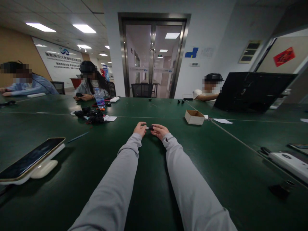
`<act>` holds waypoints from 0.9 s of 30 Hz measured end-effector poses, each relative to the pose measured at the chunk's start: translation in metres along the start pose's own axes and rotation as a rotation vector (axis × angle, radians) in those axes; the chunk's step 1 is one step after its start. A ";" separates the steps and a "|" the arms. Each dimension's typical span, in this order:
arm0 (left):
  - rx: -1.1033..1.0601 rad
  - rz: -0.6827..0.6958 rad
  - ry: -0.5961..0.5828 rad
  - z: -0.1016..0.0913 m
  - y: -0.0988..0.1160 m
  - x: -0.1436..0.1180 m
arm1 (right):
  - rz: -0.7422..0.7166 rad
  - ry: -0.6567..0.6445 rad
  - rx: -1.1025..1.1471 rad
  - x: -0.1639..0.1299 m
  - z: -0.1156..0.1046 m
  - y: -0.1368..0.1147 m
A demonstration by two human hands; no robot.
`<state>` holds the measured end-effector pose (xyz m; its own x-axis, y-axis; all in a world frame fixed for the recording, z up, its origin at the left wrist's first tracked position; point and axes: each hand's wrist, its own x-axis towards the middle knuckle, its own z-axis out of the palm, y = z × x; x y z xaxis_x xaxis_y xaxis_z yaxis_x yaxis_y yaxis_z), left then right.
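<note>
Head camera view: a small black object with a silver metal end (150, 127) was held over a dark green bench (151, 179), the left hand's (140, 129) fingers pinched at the silver end, the right hand's (160, 131) around the black body. Whether its parts were joined could not be told. A loose pinch could have dropped it; an uneven sideways twist might have bent the metal.
</note>
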<state>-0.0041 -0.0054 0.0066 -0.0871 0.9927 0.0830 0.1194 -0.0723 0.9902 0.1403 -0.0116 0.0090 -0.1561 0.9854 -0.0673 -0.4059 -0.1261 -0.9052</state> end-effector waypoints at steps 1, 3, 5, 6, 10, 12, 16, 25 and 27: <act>-0.006 0.014 0.006 0.000 0.000 0.000 | 0.001 0.003 0.002 0.000 0.000 0.000; -0.016 -0.012 0.007 0.000 0.000 0.001 | 0.000 0.007 0.007 0.000 0.001 0.000; -0.005 -0.051 -0.011 0.000 -0.001 0.001 | -0.002 0.003 0.008 -0.001 0.001 -0.001; 0.001 -0.055 -0.025 0.000 -0.001 0.001 | -0.003 0.000 0.007 -0.002 0.001 -0.001; -0.016 0.005 -0.037 0.002 -0.001 -0.001 | -0.005 0.009 0.000 -0.003 0.001 -0.002; -0.028 0.007 -0.040 0.002 -0.002 -0.002 | -0.004 0.008 0.000 -0.003 0.002 -0.002; 0.001 0.038 -0.039 0.003 -0.004 -0.001 | 0.001 0.003 0.000 -0.003 0.003 -0.002; -0.008 0.051 -0.063 0.002 -0.001 -0.003 | 0.004 0.003 -0.003 0.000 0.001 0.000; -0.025 0.040 -0.044 0.002 0.001 -0.003 | -0.003 0.004 -0.003 -0.001 0.002 -0.001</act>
<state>-0.0022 -0.0083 0.0068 -0.0389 0.9923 0.1180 0.0973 -0.1138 0.9887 0.1392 -0.0129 0.0104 -0.1510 0.9863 -0.0659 -0.4041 -0.1225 -0.9065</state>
